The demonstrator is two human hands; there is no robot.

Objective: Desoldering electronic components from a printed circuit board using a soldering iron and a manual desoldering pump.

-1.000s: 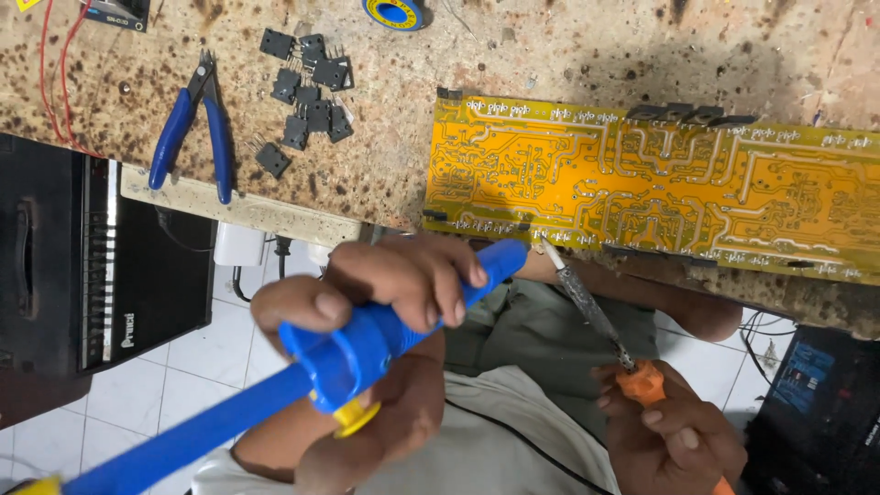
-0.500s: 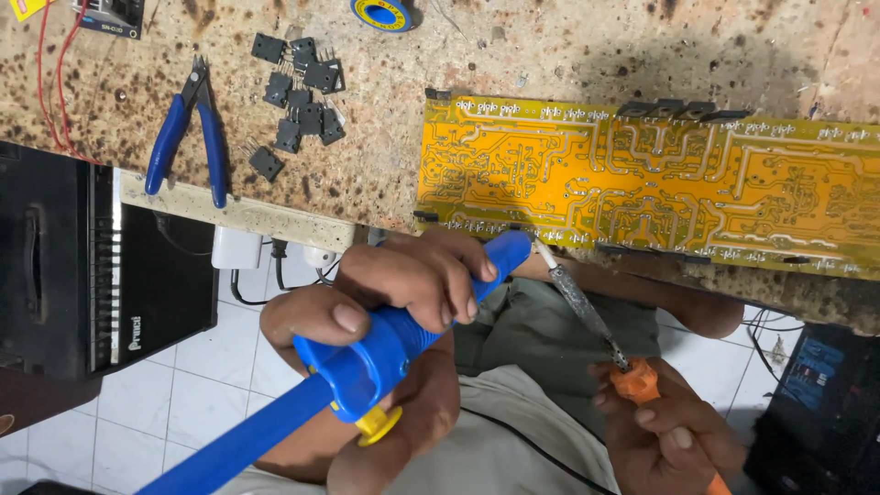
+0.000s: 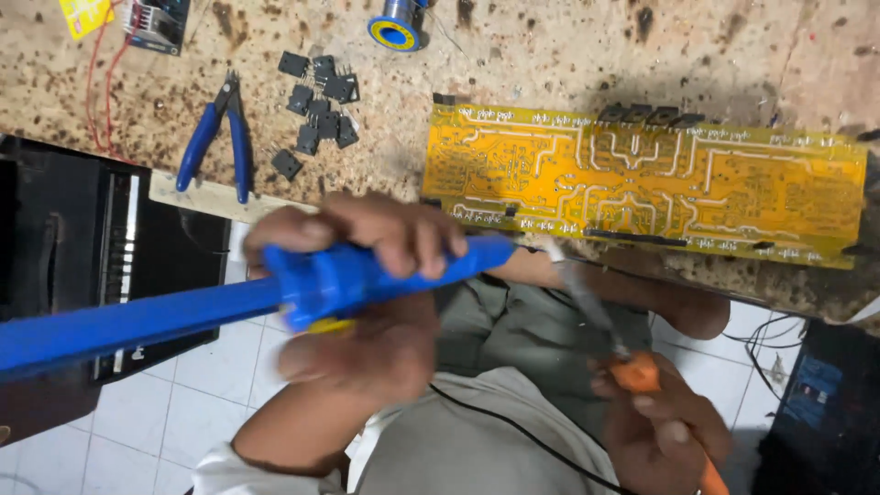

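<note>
The left hand (image 3: 367, 275) is closed around a blue desoldering pump (image 3: 348, 280). Its fingers (image 3: 403, 240) wrap over the top of the thick barrel and the thumb seems to press near a yellow part under it, but this area is blurred. The long blue body of the pump goes away to the left edge of the view, and its tip (image 3: 500, 249) points to the right, just at the near edge of the yellow circuit board (image 3: 642, 179).

The right hand (image 3: 660, 426) is lower and to the right, above the person's lap. It is closed on the orange handle of a soldering iron (image 3: 642, 376). The thin metal shaft (image 3: 587, 298) of the iron rises up and to the left, and its end comes near the pump tip at the near edge of the board.

The board lies flat on the speckled surface (image 3: 568, 55), with its copper traces up and a row of dark parts along the far edge. To the left of it there is a group of small black components (image 3: 316, 101), and further left a pair of blue-handled cutters (image 3: 215, 142). A spool of solder (image 3: 396, 29) with blue and yellow sides stands at the far edge of the surface. On the left, below the surface, a black box (image 3: 82, 247) is seen, over a white tiled floor (image 3: 183, 403).
</note>
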